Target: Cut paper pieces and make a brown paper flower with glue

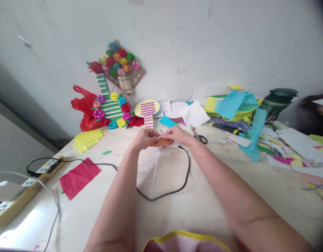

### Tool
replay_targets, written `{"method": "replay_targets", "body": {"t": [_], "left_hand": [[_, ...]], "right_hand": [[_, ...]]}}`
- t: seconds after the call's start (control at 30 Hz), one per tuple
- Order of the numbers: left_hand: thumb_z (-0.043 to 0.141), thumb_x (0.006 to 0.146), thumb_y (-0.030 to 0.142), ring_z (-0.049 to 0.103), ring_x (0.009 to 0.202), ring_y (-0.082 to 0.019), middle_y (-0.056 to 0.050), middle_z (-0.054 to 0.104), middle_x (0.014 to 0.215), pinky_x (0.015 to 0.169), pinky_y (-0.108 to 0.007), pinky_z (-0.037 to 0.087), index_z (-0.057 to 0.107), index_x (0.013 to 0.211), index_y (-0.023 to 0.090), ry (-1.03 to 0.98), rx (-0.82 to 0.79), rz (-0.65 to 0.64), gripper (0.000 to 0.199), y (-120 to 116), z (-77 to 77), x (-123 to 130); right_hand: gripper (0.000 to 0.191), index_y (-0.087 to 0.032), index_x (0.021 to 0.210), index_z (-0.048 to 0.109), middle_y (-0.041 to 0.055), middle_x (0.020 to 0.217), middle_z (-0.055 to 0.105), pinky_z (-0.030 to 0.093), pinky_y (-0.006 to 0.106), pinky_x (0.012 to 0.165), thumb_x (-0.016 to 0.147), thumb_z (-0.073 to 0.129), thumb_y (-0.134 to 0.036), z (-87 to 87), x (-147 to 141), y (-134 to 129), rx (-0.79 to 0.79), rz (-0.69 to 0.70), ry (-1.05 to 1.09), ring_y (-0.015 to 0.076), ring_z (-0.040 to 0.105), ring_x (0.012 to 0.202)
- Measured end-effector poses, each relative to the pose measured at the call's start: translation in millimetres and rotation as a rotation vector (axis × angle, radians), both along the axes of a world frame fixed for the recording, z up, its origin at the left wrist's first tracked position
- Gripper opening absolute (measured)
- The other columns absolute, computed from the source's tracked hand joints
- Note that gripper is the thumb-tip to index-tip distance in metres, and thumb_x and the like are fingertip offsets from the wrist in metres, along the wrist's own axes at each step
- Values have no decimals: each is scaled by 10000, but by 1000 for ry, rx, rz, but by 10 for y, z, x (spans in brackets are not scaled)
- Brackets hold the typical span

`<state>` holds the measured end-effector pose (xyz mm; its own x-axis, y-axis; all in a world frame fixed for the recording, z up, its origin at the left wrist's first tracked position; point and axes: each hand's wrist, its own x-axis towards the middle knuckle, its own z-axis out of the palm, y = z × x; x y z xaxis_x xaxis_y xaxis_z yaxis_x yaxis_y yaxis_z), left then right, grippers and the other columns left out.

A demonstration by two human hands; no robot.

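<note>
An orange piece (161, 142), apparently paper, is held up between my two hands above the middle of the table. My left hand (146, 138) pinches its left end. The fingers of my right hand (177, 135) close on its right end, and the fingertips of both hands nearly meet. Just behind my hands stands a yellow oval piece with a woven purple strip (148, 111). A blue paper piece (167, 121) lies behind my right hand, and scissors (199, 135) with black handles rest to its right.
A black cable (166, 193) loops below my hands from a power strip (43, 178) at the left. Red crepe paper (79, 177) lies nearby. Paper flowers (113, 108) stand at the back; paper scraps (289, 154) and a dark green bottle (276, 105) are at the right.
</note>
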<state>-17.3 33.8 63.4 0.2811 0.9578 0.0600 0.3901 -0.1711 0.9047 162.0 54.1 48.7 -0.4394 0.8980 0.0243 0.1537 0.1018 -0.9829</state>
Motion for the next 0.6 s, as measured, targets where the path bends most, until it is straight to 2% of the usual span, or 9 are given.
{"method": "replay_targets", "body": {"t": [0.2,0.37,0.6], "left_hand": [[682,586,364,451,409,-63,3,568,579,346,-174,293,610,760,125,-4,-33,6,304,8,-2,-30],[680,597,367,448,408,-56,-3,573,590,352,-174,299,619,763,121,-11,-33,-6,303,4,-7,-56],[698,597,375,385,345,-43,28,526,510,313,-175,244,608,796,126,-62,-93,-37,331,-57,41,-73]], "right_hand": [[209,-134,619,651,11,556,594,453,219,419,593,720,-330,12,-23,-13,19,-23,14,87,514,471],[188,-131,628,658,-6,500,576,443,213,401,615,702,-313,16,-28,-15,43,-14,-4,71,488,413],[147,-131,633,661,3,549,608,462,210,423,609,697,-272,40,-35,-30,47,1,1,81,530,454]]}}
